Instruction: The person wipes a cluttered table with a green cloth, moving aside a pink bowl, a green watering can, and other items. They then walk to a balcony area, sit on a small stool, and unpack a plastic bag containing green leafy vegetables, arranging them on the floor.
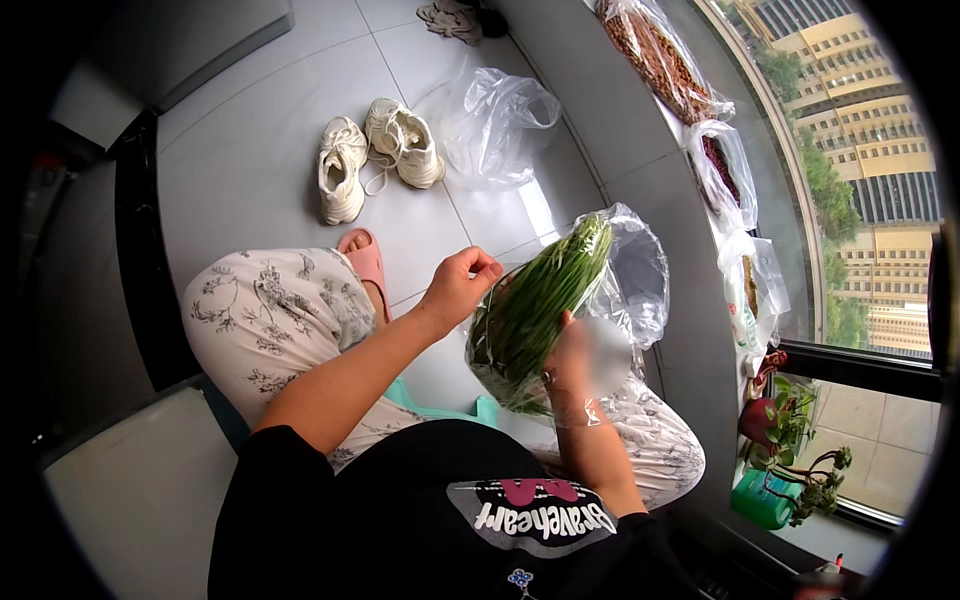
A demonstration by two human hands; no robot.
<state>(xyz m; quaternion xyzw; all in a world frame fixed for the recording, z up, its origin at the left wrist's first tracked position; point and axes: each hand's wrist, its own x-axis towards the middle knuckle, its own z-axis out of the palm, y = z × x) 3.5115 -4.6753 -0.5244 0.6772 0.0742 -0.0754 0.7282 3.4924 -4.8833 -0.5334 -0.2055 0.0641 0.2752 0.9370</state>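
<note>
My left hand (463,283) is at the left side of a clear plastic bag, thumb and forefinger pinched together; whether thin film is between them is unclear. A large bundle of long, thin green stalks (551,300), like chives, lies slanted inside the clear bag (643,274). My right hand (571,356) supports the bundle from its lower right side through the plastic, partly hidden by a blurred round patch. The bag's loose part spreads out to the right of the stalks. Beneath, a turquoise plastic object (442,409) shows between my legs.
Beyond my knees, white lace-up shoes (405,142) and a crumpled clear bag (499,127) lie on the tiled floor. Along the windowsill at right are several bags of dried goods (660,60), a potted plant (784,420) and a green container (761,499). A pale panel (142,480) is at lower left.
</note>
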